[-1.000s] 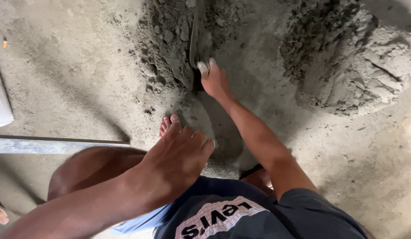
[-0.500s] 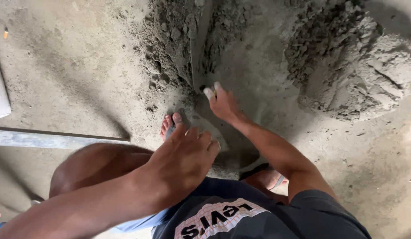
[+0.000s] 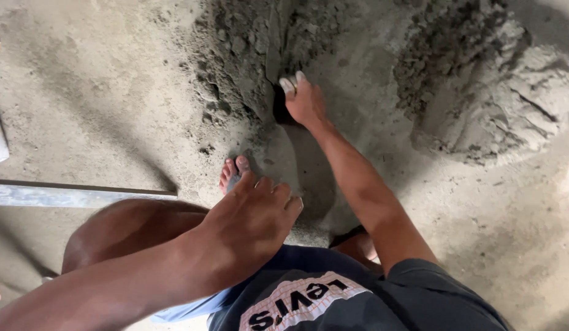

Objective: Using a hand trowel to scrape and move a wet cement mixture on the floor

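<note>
Your right hand [image 3: 304, 101] is closed around a trowel handle [image 3: 279, 109], its blade [image 3: 273, 46] buried in the far grey mortar heap [image 3: 248, 67]. Your left hand [image 3: 254, 224] rests spread on your knee. Your bare toes [image 3: 232, 173] are near; a slipping blade could hit them.
</note>
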